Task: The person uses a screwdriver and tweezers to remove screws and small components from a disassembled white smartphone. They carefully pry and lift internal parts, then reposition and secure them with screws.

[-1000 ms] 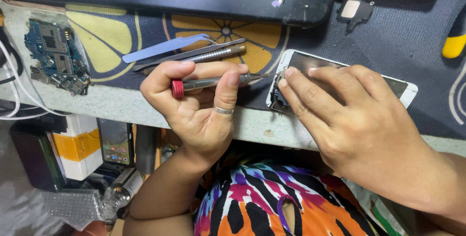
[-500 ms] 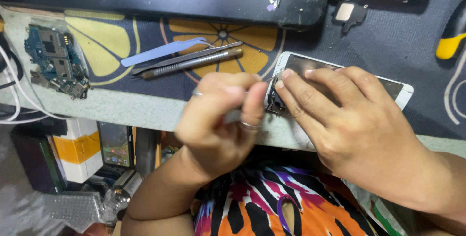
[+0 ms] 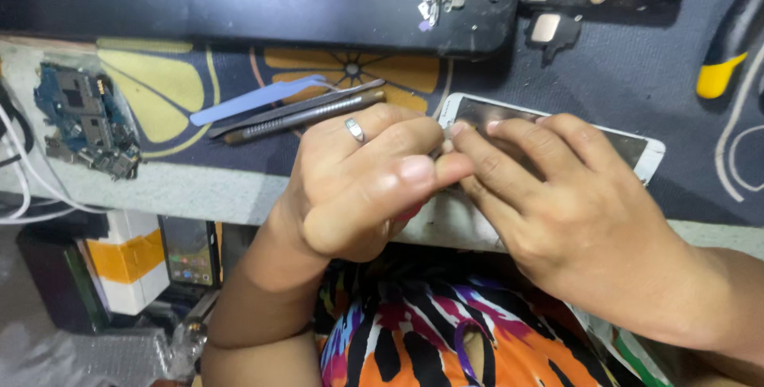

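**Both hands closed in on the phone's left end**

My left hand (image 3: 362, 184) is now curled into a fist at the white phone (image 3: 549, 136), knuckles up; the red-capped tool shown a second ago is hidden inside, only a red trace showing beneath, so whether I grip it I cannot tell. My right hand (image 3: 569, 212) lies flat over the phone, fingertips pressing its left end. The phone lies near the bench (image 3: 207, 192) front edge, the mat (image 3: 637, 68) beneath. The blue pry tool (image 3: 255, 100) and metal spudger (image 3: 306, 115) lie untouched to the left; open room lies there, toward the circuit board (image 3: 83, 120).
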